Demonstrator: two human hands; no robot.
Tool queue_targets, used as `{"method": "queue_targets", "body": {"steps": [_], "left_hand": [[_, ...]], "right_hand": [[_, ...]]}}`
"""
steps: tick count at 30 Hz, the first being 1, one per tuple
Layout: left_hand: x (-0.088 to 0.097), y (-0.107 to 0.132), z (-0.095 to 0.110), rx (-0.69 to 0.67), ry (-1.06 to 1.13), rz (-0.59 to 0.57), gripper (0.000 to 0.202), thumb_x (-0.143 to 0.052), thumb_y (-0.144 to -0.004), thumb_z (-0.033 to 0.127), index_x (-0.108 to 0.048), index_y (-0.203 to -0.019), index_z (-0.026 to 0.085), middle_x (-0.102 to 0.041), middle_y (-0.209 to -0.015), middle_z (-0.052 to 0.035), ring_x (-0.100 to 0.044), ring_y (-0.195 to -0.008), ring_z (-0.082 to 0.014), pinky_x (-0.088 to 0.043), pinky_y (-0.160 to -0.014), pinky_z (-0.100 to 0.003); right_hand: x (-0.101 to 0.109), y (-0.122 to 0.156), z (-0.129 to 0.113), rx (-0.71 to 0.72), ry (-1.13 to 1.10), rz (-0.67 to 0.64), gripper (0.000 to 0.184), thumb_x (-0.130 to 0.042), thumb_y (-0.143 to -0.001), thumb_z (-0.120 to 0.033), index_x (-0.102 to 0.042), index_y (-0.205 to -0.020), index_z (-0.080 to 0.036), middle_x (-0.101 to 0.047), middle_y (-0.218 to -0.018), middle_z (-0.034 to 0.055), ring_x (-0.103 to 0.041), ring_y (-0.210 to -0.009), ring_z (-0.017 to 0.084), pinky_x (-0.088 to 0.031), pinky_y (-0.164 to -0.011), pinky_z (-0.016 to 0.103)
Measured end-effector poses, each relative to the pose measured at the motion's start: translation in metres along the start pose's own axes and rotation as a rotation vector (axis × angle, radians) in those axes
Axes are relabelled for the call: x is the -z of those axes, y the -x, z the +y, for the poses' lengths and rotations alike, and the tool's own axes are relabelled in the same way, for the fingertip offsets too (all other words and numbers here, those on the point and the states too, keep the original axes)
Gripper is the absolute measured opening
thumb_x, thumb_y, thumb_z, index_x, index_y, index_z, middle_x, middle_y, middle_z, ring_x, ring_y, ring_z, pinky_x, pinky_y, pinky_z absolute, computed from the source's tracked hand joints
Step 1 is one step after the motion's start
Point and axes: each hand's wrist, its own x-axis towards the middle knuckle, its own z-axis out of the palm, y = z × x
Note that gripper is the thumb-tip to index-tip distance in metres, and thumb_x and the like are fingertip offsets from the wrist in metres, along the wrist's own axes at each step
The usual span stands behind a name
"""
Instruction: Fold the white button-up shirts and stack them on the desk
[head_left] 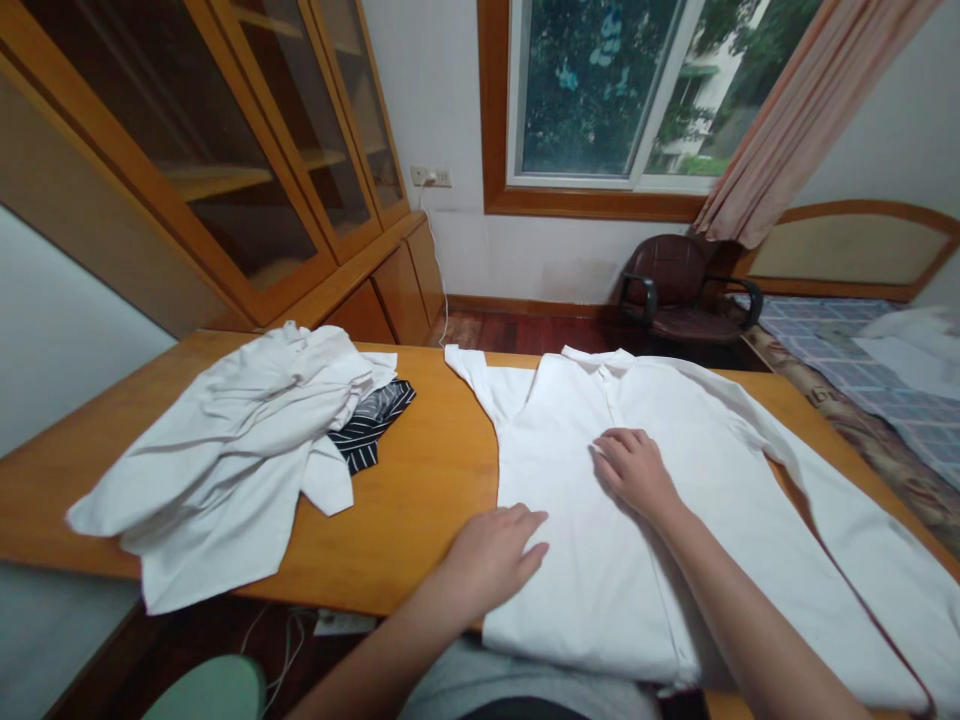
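Note:
A white long-sleeved shirt [577,590] lies spread on the wooden table, its collar toward the far edge and its lower hem over the near edge. One sleeve stretches down the right side; the other sleeve's end shows at the upper left. My left hand [495,550] rests at the shirt's left side, fingers stretched out and thumb apart. Near the middle of the chest, beside the front placket, my right hand [634,470] lies on the cloth with its fingers extended. Neither hand holds anything.
On the left of the table [416,480] are a heap of white clothes [255,440] and a black striped cloth [371,425]. A green stool [206,690] stands below the near edge. Beyond are a glass-doored cabinet [300,150], a chair [671,290] and a bed [862,350].

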Motion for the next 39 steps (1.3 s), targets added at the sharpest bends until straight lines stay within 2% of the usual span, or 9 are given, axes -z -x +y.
{"method": "queue_targets", "body": {"steps": [4, 9, 14, 17, 19, 23, 27, 34, 39], "left_hand": [[0.029, -0.039, -0.045, 0.040, -0.002, 0.108, 0.028, -0.050, -0.098, 0.027, -0.071, -0.116, 0.025, -0.073, -0.115, -0.0033, -0.067, -0.104, -0.0206, -0.053, -0.091, -0.032], [0.061, -0.106, -0.108, 0.031, -0.264, 0.281, 0.031, -0.049, -0.094, 0.011, -0.072, -0.112, 0.020, -0.070, -0.117, -0.0077, -0.060, -0.110, -0.0225, -0.050, -0.095, -0.035], [0.078, -0.162, -0.147, -0.075, -0.588, 0.184, 0.027, -0.049, -0.094, 0.010, -0.072, -0.105, 0.018, -0.061, -0.134, -0.0129, -0.048, -0.131, -0.0319, -0.047, -0.097, -0.048], [0.081, -0.182, -0.158, -0.167, -0.653, 0.064, 0.028, -0.047, -0.095, 0.009, -0.070, -0.107, 0.019, -0.063, -0.132, -0.0122, -0.043, -0.139, -0.0319, -0.040, -0.105, -0.054], [0.084, -0.190, -0.162, -0.217, -0.681, 0.012, 0.028, -0.047, -0.095, 0.009, -0.070, -0.106, 0.019, -0.066, -0.127, -0.0123, -0.048, -0.135, -0.0297, -0.035, -0.110, -0.056], [0.101, -0.192, -0.177, -0.221, -0.747, -0.069, 0.024, -0.053, -0.089, 0.009, -0.070, -0.101, 0.020, -0.073, -0.106, -0.0103, -0.061, -0.113, -0.0249, -0.028, -0.113, -0.055], [0.123, -0.174, -0.195, -0.164, -0.808, -0.108, 0.023, -0.057, -0.086, 0.008, -0.071, -0.098, 0.022, -0.074, -0.102, -0.0098, -0.060, -0.110, -0.0263, -0.032, -0.106, -0.051], [0.144, -0.141, -0.200, -0.026, -0.852, -0.051, 0.027, -0.049, -0.092, 0.010, -0.075, -0.090, 0.016, -0.068, -0.109, -0.0144, -0.060, -0.104, -0.0257, -0.042, -0.085, -0.035], [0.173, -0.113, -0.197, 0.164, -0.882, 0.079, 0.031, -0.043, -0.094, 0.010, -0.074, -0.092, 0.008, -0.064, -0.105, -0.0190, -0.063, -0.096, -0.0265, -0.044, -0.075, -0.033]], "right_hand": [[-0.021, -0.029, -0.024, 0.076, -0.064, -0.016, 0.040, -0.053, -0.098, -0.035, -0.061, -0.134, -0.022, -0.056, -0.143, 0.0118, -0.049, -0.127, 0.030, -0.040, -0.106, 0.046], [-0.040, -0.039, -0.044, 0.106, -0.078, -0.088, 0.042, -0.048, -0.100, -0.036, -0.061, -0.138, -0.024, -0.053, -0.149, 0.0102, -0.041, -0.140, 0.032, -0.034, -0.115, 0.053], [-0.040, -0.038, -0.044, 0.110, -0.073, -0.112, 0.043, -0.048, -0.101, -0.038, -0.059, -0.140, -0.024, -0.051, -0.151, 0.0090, -0.040, -0.142, 0.032, -0.032, -0.117, 0.054], [-0.038, -0.038, -0.043, 0.104, -0.082, -0.123, 0.044, -0.049, -0.100, -0.038, -0.059, -0.141, -0.025, -0.051, -0.152, 0.0082, -0.040, -0.143, 0.032, -0.032, -0.118, 0.053], [-0.037, -0.039, -0.044, 0.094, -0.086, -0.130, 0.044, -0.050, -0.100, -0.037, -0.059, -0.141, -0.025, -0.051, -0.152, 0.0080, -0.039, -0.143, 0.032, -0.031, -0.118, 0.053], [-0.033, -0.039, -0.046, 0.077, -0.084, -0.142, 0.044, -0.049, -0.101, -0.038, -0.059, -0.141, -0.025, -0.051, -0.152, 0.0075, -0.040, -0.143, 0.031, -0.031, -0.119, 0.053], [-0.032, -0.039, -0.047, 0.070, -0.074, -0.146, 0.044, -0.047, -0.101, -0.039, -0.058, -0.142, -0.025, -0.051, -0.152, 0.0076, -0.039, -0.143, 0.031, -0.031, -0.119, 0.052], [-0.034, -0.038, -0.046, 0.066, -0.058, -0.144, 0.045, -0.046, -0.102, -0.040, -0.057, -0.142, -0.026, -0.050, -0.153, 0.0067, -0.039, -0.143, 0.030, -0.031, -0.118, 0.051], [-0.034, -0.038, -0.047, 0.061, -0.044, -0.151, 0.045, -0.045, -0.102, -0.040, -0.057, -0.143, -0.025, -0.050, -0.153, 0.0067, -0.039, -0.143, 0.030, -0.030, -0.119, 0.050]]}}
